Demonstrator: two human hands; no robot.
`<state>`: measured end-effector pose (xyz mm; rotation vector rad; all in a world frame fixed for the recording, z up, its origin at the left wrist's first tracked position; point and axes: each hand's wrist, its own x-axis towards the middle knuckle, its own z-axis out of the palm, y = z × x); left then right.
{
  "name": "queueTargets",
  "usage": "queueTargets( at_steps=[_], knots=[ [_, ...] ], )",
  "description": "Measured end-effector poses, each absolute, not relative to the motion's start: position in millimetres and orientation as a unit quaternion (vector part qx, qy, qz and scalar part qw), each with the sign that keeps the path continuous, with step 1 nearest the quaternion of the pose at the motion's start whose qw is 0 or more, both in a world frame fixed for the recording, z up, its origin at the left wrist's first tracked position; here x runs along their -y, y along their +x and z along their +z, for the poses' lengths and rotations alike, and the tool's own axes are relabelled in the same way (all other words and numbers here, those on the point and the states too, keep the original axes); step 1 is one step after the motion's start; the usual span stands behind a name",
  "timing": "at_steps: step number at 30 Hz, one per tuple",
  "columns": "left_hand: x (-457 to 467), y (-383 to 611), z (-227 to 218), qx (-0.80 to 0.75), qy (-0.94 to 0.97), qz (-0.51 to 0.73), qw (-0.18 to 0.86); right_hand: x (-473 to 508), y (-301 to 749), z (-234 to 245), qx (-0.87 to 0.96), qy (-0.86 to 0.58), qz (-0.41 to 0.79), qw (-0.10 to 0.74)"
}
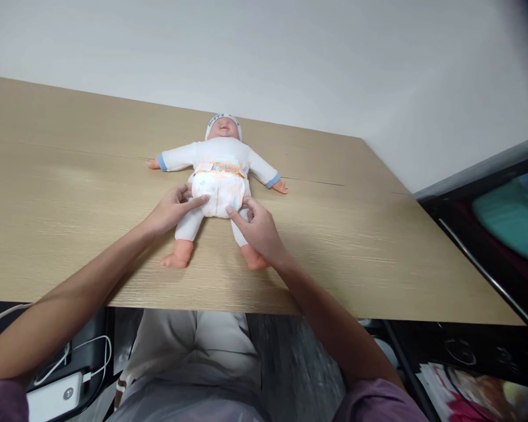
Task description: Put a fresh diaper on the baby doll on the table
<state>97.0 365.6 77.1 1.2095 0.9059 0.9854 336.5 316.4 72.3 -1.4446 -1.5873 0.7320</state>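
A baby doll [222, 149] in a white suit with blue cuffs and a printed headband lies on its back, arms spread, legs toward me. Around its hips is a white diaper [217, 190] with an orange patterned waistband. My left hand [171, 208] grips the diaper's left edge, thumb over the front and fingers curled at the doll's hip. On the opposite edge, above the doll's leg, my right hand [259, 225] holds the diaper the same way. Some fingertips of both hands are hidden at the sides.
The doll lies on a light wooden table [347, 240] against a pale wall. Below its front edge at left is a white power bank [55, 398] with a cable. Dark shelving with a teal item [510, 217] stands at right; papers [444, 387] lie lower.
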Motion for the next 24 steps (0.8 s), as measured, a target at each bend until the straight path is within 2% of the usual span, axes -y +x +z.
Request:
queueTargets(
  at_steps=[5,9,18,20,24],
  knots=[
    [-367,93,77,-0.418,0.508,0.428,0.620,-313,337,71,0.669,-0.588,0.187,0.415],
    [-360,93,81,-0.459,0.526,0.434,0.569,-317,341,61,0.671,-0.577,0.145,0.442],
    [-371,70,74,-0.503,0.612,0.467,0.393,-310,378,75,0.680,-0.529,0.268,0.431],
    [-383,62,68,-0.527,0.624,0.465,0.342,-321,389,74,0.679,-0.543,0.222,0.441],
    [-416,58,58,-0.569,0.674,0.440,0.170,-379,408,59,0.684,-0.587,0.006,0.432]
  ],
)
